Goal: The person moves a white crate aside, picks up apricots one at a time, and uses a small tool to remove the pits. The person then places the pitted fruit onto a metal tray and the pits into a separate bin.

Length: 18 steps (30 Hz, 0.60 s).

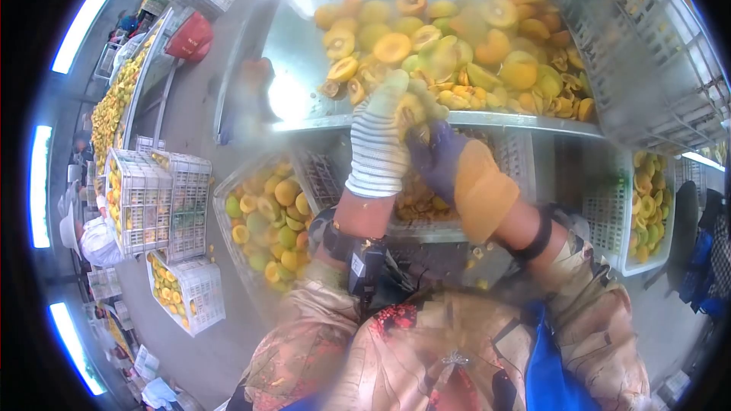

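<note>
My left hand point(378, 137), in a white glove with grey stripes, is closed around a yellow peach piece point(412, 109) just over the near edge of a metal table. Against it is my right hand point(457, 171), in a dark purple and orange glove, with its fingers curled together. Whether the right fingers hold a small tool or only press on the fruit is hidden. Beyond both hands, a heap of halved peaches point(449, 46) lies on the metal table point(297, 103), some with the stone or its hollow showing.
Below the table's edge stand a crate of peaches point(266, 221) at left and another crate point(628, 247) at right. A large grey crate point(647, 46) leans at the table's right side. Farther left are stacked crates point(171, 190), a red basket point(190, 36) and a person in white point(99, 236).
</note>
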Each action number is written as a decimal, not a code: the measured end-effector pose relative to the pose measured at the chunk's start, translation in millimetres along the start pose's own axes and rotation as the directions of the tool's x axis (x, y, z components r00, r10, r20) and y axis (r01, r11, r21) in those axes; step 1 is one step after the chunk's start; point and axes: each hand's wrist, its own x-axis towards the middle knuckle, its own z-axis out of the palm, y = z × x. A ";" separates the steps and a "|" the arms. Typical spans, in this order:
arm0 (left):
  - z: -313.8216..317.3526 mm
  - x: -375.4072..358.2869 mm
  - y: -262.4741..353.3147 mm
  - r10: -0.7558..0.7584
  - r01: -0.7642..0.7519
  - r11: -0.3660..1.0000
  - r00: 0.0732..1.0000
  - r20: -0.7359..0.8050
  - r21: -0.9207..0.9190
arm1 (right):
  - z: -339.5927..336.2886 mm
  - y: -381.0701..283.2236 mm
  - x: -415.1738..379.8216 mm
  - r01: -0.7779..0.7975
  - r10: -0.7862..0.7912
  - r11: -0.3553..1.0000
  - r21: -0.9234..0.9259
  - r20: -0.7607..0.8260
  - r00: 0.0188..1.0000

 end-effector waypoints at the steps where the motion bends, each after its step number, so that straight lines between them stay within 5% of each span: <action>1: -0.5 -3.2 1.1 -0.002 0.002 1.000 1.000 -0.004 -0.002 | 1.6 3.7 -2.6 -0.001 0.001 1.000 -0.001 0.005 1.000; 3: 6.0 -11.5 12.6 0.015 -0.018 0.996 0.999 0.044 0.090 | -12.7 -3.4 -5.4 -0.193 0.057 0.816 0.545 0.256 0.965; 4: 4.4 -10.0 12.2 0.016 -0.020 0.996 0.999 0.044 0.091 | -25.8 -5.8 -5.6 -0.191 0.055 0.816 0.546 0.255 0.965; 6: 2.1 -7.8 9.8 -0.010 0.007 1.000 0.993 0.121 0.023 | -50.0 -7.1 -5.9 -0.485 -0.038 0.548 0.682 0.599 0.800; 7: 2.5 -7.3 10.5 -0.009 0.007 1.000 0.993 0.121 0.023 | -47.6 -7.8 -10.0 -0.484 -0.038 0.548 0.682 0.599 0.800; 9: 8.4 -6.5 16.2 0.032 -0.076 0.958 0.987 0.157 0.277 | -37.0 -11.6 -19.7 -0.220 -0.150 0.662 0.716 0.414 0.898; 10: 5.0 -2.6 11.6 0.032 -0.075 0.958 0.987 0.157 0.276 | -32.8 -13.8 -13.6 -0.222 -0.028 0.817 0.532 0.421 0.906; 11: -2.0 3.8 3.8 0.061 -0.093 0.963 0.989 0.132 0.253 | -25.7 -7.7 -16.2 -0.223 -0.027 0.816 0.533 0.421 0.907; 13: -2.7 9.4 1.3 0.096 -0.120 0.966 0.989 0.112 0.231 | -14.0 4.3 -20.0 0.236 -0.232 0.970 0.064 -0.059 0.971; 16: 2.1 5.3 5.0 0.125 -0.126 0.992 0.990 0.058 0.018 | -27.0 -0.7 -19.2 0.067 -0.054 0.984 0.165 -0.080 0.995; 18: 0.5 1.7 11.1 -0.019 0.036 0.998 0.952 0.305 -0.050 | -30.2 -5.0 -12.1 0.022 -0.023 0.996 0.086 0.008 1.000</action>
